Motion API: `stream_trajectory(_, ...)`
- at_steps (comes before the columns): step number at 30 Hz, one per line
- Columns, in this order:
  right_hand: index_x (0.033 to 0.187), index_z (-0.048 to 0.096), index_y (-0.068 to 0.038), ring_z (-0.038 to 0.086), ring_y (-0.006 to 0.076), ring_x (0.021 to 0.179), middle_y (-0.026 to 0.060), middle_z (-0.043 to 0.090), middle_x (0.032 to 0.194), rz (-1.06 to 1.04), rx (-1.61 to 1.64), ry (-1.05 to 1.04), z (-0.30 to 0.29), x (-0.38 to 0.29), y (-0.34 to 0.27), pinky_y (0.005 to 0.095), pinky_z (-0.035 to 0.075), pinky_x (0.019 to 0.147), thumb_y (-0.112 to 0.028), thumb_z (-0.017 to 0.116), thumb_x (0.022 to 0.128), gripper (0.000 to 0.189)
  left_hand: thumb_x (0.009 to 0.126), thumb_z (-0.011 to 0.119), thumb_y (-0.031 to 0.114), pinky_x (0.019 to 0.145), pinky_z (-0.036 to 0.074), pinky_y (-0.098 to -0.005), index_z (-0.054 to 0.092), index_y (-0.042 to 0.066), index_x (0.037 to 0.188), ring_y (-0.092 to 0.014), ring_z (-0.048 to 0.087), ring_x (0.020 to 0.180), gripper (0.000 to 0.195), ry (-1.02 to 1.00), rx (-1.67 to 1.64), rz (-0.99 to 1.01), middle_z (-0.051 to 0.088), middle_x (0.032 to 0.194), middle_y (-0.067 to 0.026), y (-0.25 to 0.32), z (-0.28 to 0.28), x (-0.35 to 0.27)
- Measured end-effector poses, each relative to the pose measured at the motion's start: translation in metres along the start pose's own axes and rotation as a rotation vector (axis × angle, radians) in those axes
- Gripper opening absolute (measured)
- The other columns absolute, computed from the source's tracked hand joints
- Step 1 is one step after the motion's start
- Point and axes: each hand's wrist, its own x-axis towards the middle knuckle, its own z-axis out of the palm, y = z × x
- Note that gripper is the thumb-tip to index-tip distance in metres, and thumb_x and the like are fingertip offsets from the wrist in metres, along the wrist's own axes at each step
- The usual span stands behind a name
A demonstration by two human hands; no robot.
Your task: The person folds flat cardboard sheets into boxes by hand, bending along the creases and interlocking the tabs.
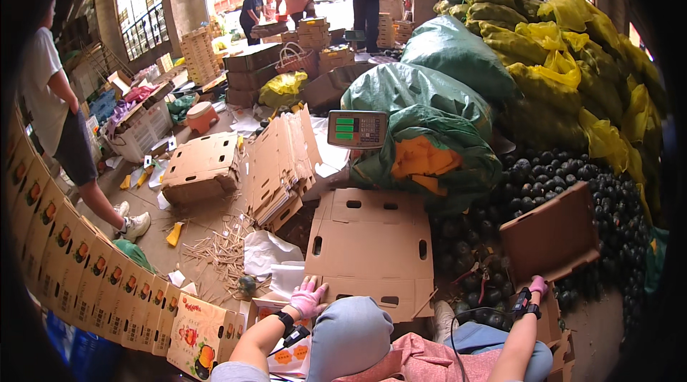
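Note:
My left hand (308, 297), in a pink glove, has its fingers spread at the lower left corner of a flat cardboard box blank (370, 242) with oval slots. My right hand (538, 285), also in a pink glove, is at the bottom edge of an open cardboard box tray (550, 231) tilted up over the dark green squashes (536, 172); its fingers are partly hidden, but it seems to grip that edge. Red-handled pruning shears (482, 286) lie among the squashes between my hands. Beside my left hand is a printed open carton (290, 350).
Stacked flattened cardboard (282, 167), a digital scale display (357, 129) and green sacks (418, 97) stand ahead. Yellow mesh sacks (553, 76) pile up at right. A row of printed cartons (107, 285) curves along the left. A person (53, 92) stands at left; several people are at the far doorway.

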Motion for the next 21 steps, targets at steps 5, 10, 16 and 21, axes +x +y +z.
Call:
stream_trajectory(5,0.122,0.047,0.002,0.057,0.0291,0.093,0.0158,0.058,0.112,0.285,0.461,0.469,-0.027,-0.096,-0.025,0.0409,0.048,0.082,-0.032,0.068,0.075,0.062,0.074,0.063,0.056,0.107,0.022,-0.0542,0.033,0.020,0.142,-0.043,0.016,0.137,0.082,0.087,-0.037,-0.150,0.018,0.148,-0.0246,-0.006,-0.001,-0.002)
stream_trajectory(10,0.105,0.059,-0.001,0.058,0.0327,0.073,0.0161,0.061,0.096,-0.036,-0.175,-0.070,0.005,-0.058,0.059,0.0464,0.049,0.059,-0.060,0.060,0.076,0.066,0.066,0.071,0.057,0.109,0.025,-0.0432,0.033,0.006,0.140,-0.042,0.020,0.136,0.098,0.115,-0.210,-0.353,0.017,0.147,-0.0285,0.007,-0.008,0.037)
stream_trajectory(16,0.110,0.057,0.001,0.061,0.0321,0.097,0.0184,0.062,0.108,-0.179,-0.891,-0.999,0.091,-0.224,0.151,0.0403,0.050,0.077,-0.037,0.066,0.076,0.051,0.069,0.074,0.044,0.101,0.038,-0.0402,0.043,0.002,0.131,-0.039,0.040,0.125,0.081,0.232,-0.558,-0.534,0.038,0.135,-0.0298,-0.002,-0.019,0.050)
stream_trajectory(21,0.129,0.045,0.001,0.051,0.0329,0.119,0.0234,0.050,0.129,-0.234,-1.264,-0.937,0.097,-0.291,0.127,0.0385,0.043,0.098,-0.042,0.067,0.073,0.074,0.073,0.072,0.044,0.098,0.041,-0.0385,0.049,0.002,0.127,-0.036,0.051,0.116,0.072,0.194,-0.706,-0.559,0.055,0.122,-0.0254,-0.011,-0.038,0.053)
